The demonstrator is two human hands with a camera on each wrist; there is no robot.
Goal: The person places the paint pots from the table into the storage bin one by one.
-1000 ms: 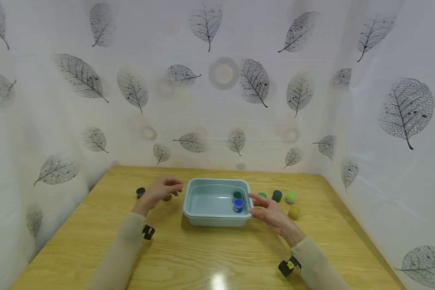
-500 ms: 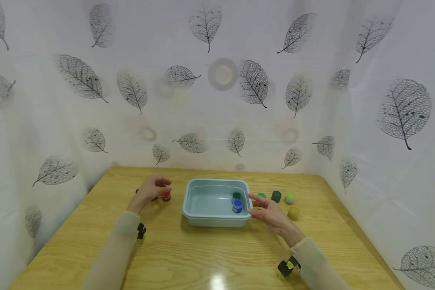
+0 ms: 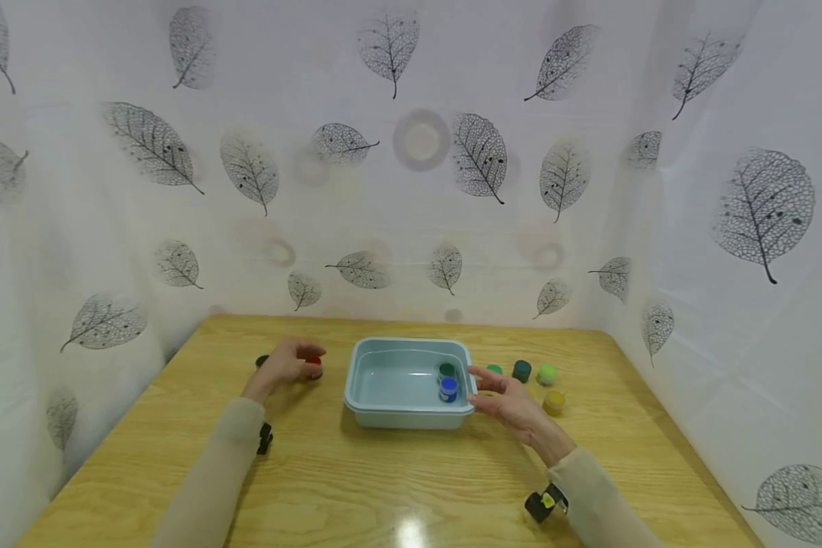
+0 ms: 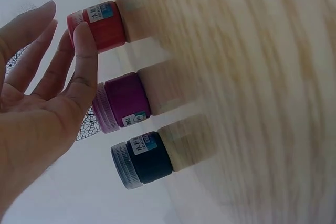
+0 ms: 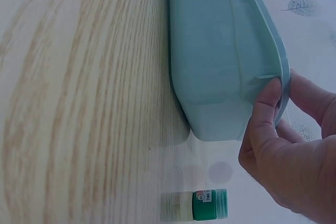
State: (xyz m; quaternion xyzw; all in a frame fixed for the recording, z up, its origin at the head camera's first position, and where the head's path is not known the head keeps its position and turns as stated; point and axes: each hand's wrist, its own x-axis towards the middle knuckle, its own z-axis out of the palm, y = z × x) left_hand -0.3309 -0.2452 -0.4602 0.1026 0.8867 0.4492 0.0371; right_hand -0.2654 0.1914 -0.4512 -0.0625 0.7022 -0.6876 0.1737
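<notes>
A passable gap separates red jar (image 4: 109, 33) from tub (image 3: 407, 420); purple jar (image 4: 125, 99) blocks leftward.

Smooth plastic basin (image 3: 411, 420); glossy wood-grained table (image 3: 345, 479); plastic purple jar (image 4: 126, 97).

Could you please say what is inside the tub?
The tub holds a blue jar and, behind it, a dark green jar, its lower front covered by the blue one. The near wall hides what's directly behind.
</notes>
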